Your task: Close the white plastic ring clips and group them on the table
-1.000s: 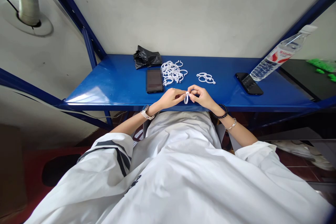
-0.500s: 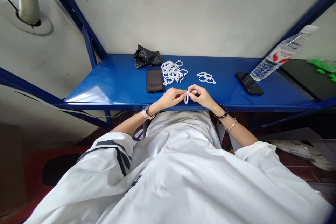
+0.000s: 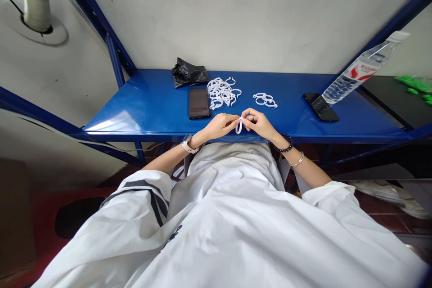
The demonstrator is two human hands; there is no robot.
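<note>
Between my two hands, over the front edge of the blue table, a white plastic ring hangs with its loop downward. My left hand pinches its top from the left. From the right, the thumb and fingers of my right hand close on the same spot, hiding the ring's upper end. Beyond my left hand lies a heap of open white rings with small knobs at their ends. Several more white rings lie apart from the heap, past my right hand.
A dark phone-like device lies left of the heap, with a crumpled black plastic bag behind it. At the right, a water bottle stands by a black phone. Blue frame posts border the table.
The white ring has turned slightly between my fingertips, and my right fingers have shifted a little on it. Everything on the table stays in place.
</note>
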